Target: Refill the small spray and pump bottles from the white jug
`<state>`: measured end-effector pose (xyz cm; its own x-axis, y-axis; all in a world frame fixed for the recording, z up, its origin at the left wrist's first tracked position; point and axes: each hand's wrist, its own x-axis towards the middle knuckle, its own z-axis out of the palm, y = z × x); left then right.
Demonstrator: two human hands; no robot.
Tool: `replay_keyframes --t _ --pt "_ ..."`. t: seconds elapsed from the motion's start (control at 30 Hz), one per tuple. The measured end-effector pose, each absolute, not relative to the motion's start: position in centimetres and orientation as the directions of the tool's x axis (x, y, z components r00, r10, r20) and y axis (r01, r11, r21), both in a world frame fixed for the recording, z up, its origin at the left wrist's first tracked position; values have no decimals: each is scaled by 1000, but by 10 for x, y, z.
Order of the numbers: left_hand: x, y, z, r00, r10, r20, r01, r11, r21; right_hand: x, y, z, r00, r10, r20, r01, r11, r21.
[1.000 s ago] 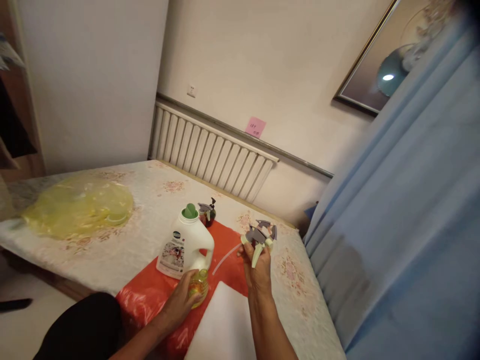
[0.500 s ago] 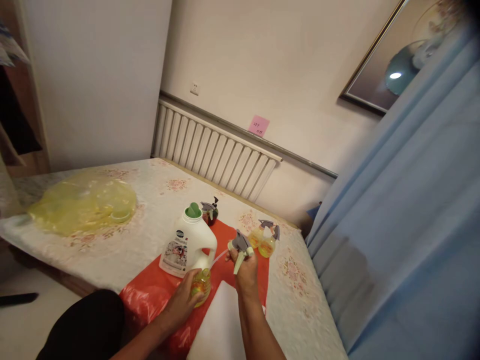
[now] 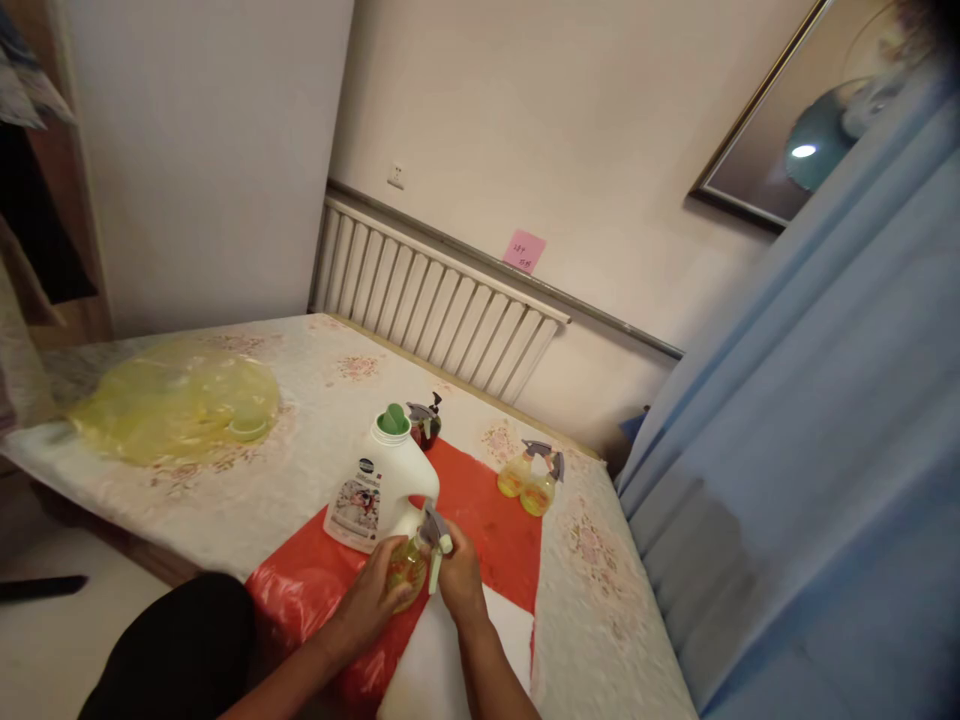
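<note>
**Both hands on one small spray bottle over the red sheet**

Left hand (image 3: 371, 600) wraps a small yellow bottle (image 3: 406, 570), fingers clenched around its body, holding it upright just above the red plastic sheet (image 3: 480, 510). Right hand (image 3: 459, 580) grips the grey-and-pale-green trigger sprayer head (image 3: 435, 535), fingers closed on it; the head sits at the bottle's neck, whether seated or only resting on it cannot be told. Bottle is at the near edge of the bed (image 3: 315, 400), just in front of the white detergent jug (image 3: 379, 490).

Counts:
- 1 white detergent jug, green cap, upright on the red sheet, touching or nearly touching the held bottle.
- 1 dark pump bottle (image 3: 426, 425) behind the jug.
- 2 yellow spray bottles (image 3: 531, 482) with grey triggers, side by side at the sheet's far right edge, well apart from the hands.
- 1 white flat pad (image 3: 442, 660) under the right forearm.
- 1 yellow plastic bag (image 3: 172, 400) far left on the bed.
- 1 pink sticky note (image 3: 524, 250) on the wall above the radiator (image 3: 435, 310).
- 1 blue curtain (image 3: 810, 450) at right.
</note>
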<state>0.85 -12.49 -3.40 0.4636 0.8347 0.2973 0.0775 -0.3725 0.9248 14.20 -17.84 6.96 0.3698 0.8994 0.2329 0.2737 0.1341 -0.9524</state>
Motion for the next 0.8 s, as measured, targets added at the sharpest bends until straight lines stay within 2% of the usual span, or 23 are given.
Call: replay_keyframes --t 0.3,0.8 --pt "9 -127 -26 472 833 290 81 -368 926 144 -180 69 265 931 249 350 148 -925" --pt "6 -128 -20 490 827 276 88 -361 928 142 -182 84 190 935 299 480 177 -859"
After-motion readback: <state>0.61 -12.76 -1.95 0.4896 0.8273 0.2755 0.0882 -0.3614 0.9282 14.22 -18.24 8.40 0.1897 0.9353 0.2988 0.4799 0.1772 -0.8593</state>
